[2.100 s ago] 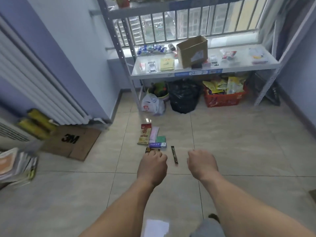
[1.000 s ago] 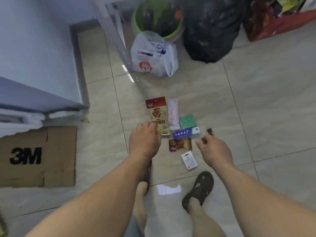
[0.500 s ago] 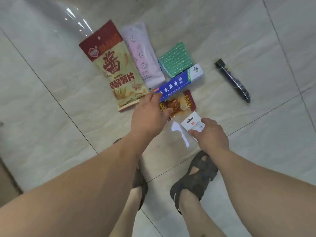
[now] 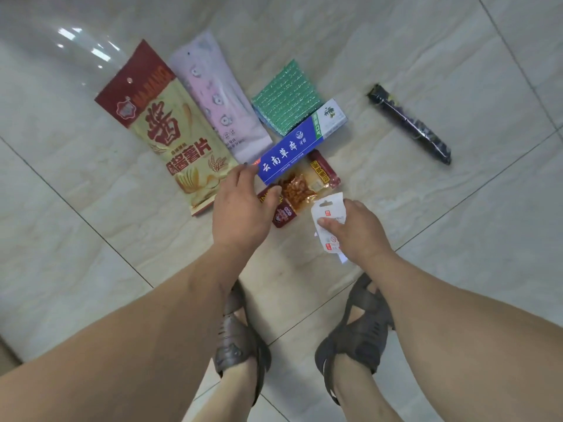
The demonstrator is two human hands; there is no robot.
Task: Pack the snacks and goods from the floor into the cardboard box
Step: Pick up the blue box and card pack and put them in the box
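Several goods lie on the tiled floor: a red and cream chips bag (image 4: 170,132), a pale pink pack (image 4: 219,95), a green pack (image 4: 286,95), a blue and white toothpaste box (image 4: 301,141), a red snack packet (image 4: 307,184) and a dark slim packet (image 4: 409,123). My right hand (image 4: 356,233) pinches a small white card pack (image 4: 329,214) lifted off the floor. My left hand (image 4: 240,205) reaches onto the near end of the toothpaste box and the red snack packet, thumb on the packet. The cardboard box is out of view.
My two feet in dark sandals (image 4: 240,339) (image 4: 356,336) stand just behind the goods. A brown cardboard corner (image 4: 6,354) shows at the left edge. Bare tile (image 4: 475,239) surrounds the items.
I have bent down toward the goods. My right hand has picked the white card pack up off the floor. My left hand stays at the toothpaste box and snack packet.
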